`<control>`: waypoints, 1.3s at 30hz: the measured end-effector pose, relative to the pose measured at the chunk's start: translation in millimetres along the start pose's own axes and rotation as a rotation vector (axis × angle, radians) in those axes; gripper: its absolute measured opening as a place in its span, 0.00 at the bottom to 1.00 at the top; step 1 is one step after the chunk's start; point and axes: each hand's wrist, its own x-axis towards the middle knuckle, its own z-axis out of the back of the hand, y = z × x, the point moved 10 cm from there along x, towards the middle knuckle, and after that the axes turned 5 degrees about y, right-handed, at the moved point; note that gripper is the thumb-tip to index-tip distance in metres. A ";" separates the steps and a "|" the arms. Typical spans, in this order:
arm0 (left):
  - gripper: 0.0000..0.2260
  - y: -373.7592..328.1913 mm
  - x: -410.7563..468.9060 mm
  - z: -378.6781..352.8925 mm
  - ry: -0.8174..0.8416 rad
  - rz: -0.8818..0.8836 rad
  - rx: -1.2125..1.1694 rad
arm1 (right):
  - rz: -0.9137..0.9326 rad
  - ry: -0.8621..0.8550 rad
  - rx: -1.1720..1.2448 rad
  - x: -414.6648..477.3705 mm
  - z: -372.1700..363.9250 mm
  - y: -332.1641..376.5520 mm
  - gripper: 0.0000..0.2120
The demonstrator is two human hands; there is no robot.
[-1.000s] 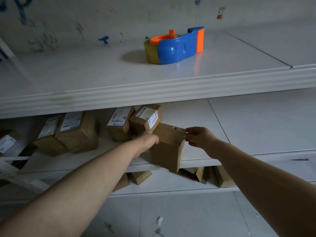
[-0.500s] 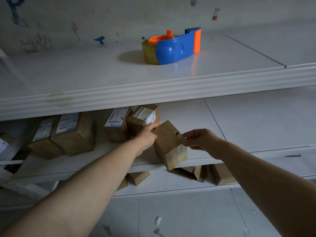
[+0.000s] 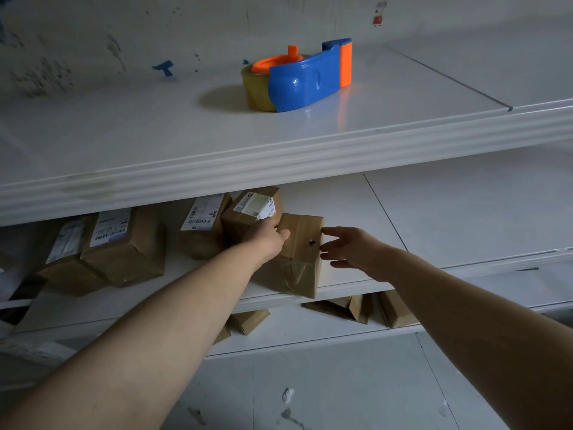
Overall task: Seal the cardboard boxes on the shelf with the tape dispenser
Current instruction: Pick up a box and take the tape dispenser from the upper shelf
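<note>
Left hand (image 3: pixel 269 240) fingers wrap the closed cardboard box (image 3: pixel 302 259) at middle shelf (image 3: pixel 434 212) edge, right hand (image 3: pixel 352 250) fingers spread just beside it, tape dispenser (image 3: pixel 305 80) on top shelf (image 3: pixel 155 135).

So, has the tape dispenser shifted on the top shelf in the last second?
No. The tape dispenser sits the same distance left of the shelf seam as before, untouched.

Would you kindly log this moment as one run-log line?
left hand: holds box | right hand: open beside box | dispenser: untouched on top shelf
</note>
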 end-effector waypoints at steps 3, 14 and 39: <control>0.22 0.8 -0.6 -1.0 0.041 -0.025 -0.089 | 0.006 0.030 -0.006 4.0 0.1 0.3 0.29; 0.22 -22.4 -36.9 7.4 0.164 -0.072 0.212 | 0.029 -0.255 -0.224 -24.3 21.0 36.6 0.16; 0.12 -209.5 -128.3 187.8 -0.602 -0.609 0.326 | 0.591 -0.582 -0.320 -141.9 14.2 221.4 0.06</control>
